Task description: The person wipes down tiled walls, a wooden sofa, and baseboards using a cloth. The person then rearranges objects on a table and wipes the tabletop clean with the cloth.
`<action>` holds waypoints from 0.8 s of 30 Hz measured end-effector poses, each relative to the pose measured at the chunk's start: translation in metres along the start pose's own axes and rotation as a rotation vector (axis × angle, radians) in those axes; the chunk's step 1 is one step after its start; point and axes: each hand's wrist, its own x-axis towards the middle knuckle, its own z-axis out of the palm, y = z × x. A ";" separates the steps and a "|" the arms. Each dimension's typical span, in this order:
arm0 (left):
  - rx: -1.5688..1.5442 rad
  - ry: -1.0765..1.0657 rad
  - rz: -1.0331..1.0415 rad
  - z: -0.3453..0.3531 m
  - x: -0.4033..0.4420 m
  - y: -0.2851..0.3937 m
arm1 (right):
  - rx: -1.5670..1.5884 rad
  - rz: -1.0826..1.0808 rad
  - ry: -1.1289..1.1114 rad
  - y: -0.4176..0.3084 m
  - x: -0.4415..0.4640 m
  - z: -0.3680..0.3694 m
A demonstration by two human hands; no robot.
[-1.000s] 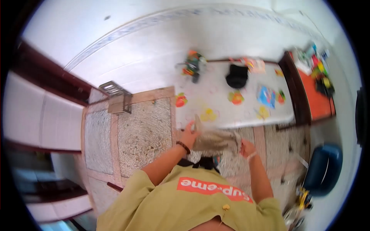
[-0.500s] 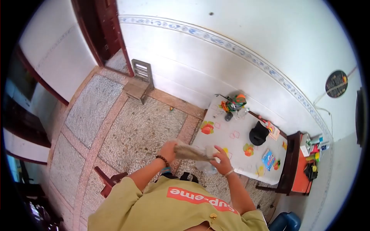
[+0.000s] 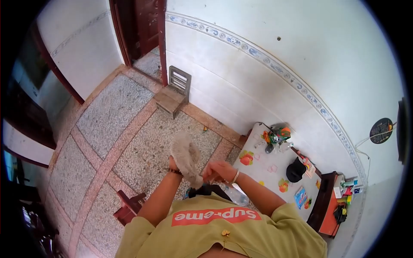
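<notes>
A wrinkled grey-beige cloth (image 3: pixel 185 151) hangs in front of my body, above the floor. My left hand (image 3: pixel 172 164), with a beaded bracelet at the wrist, is at the cloth's left side; most of its fingers are hidden behind the fabric, which it holds up. My right hand (image 3: pixel 220 170), wearing a pale bangle, is at the cloth's lower right end with its fingers curled against the fabric. Below my right forearm is a clear plastic object (image 3: pixel 236 196), partly covered by the arm.
On the right, a table (image 3: pixel 263 169) with a fruit-patterned cover bears a black cap (image 3: pixel 296 170), a blue packet (image 3: pixel 300 197) and a colourful bag (image 3: pixel 280 134). A small wooden chair (image 3: pixel 172 99) stands by the wall. Reddish wooden furniture (image 3: pixel 127 206) is at lower left.
The cloth has gone from stretched sideways between both hands to hanging bunched, mostly at my left hand. My right hand has moved left, closer to the left one. The view has shifted.
</notes>
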 end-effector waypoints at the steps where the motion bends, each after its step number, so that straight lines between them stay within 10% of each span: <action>1: -0.030 -0.061 0.021 0.010 0.001 0.006 | 0.056 -0.012 0.037 0.009 0.012 -0.010; 6: 0.298 0.240 0.123 0.094 0.007 0.010 | 0.515 0.181 0.092 -0.028 0.040 -0.017; 8: 1.675 -0.203 0.612 0.094 0.020 0.005 | 0.629 0.112 0.017 -0.022 0.059 -0.023; 12: 2.056 -0.142 0.595 0.107 0.055 0.010 | 0.829 0.009 0.035 -0.015 0.084 -0.063; 16: 1.948 -0.250 0.580 0.101 0.094 0.016 | 0.914 -0.193 0.158 -0.012 0.097 -0.140; 24: 1.510 0.274 0.230 0.017 0.130 0.033 | 0.588 -0.354 0.709 -0.083 0.066 -0.325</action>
